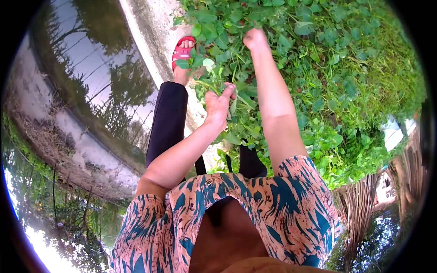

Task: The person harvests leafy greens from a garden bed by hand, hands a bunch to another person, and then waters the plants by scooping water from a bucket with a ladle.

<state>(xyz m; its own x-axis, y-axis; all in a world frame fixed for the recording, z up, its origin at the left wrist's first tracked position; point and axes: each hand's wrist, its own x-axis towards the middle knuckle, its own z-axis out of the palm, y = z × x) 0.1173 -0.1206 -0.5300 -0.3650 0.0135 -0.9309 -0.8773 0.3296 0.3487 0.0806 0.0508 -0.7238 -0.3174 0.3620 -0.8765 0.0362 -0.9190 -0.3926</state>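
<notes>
My left hand (217, 105) is closed around a bunch of picked green leafy stems (211, 83), the thumb lying along them. The bunch is held over the edge of the plant bed, in front of my body. Further forward, my right hand (256, 40) reaches down into the low, broad-leaved green plants (291, 50). Its fingers are hidden among the leaves, so I cannot see whether they grip a stem.
A pale concrete ledge (152, 41) runs along the left, with dark reflecting water (102, 63) beyond it. My foot in a red sandal (182, 55) is on the ledge beside the plants. At the right are a whitish object (392, 133) and bundled dry sticks (357, 204).
</notes>
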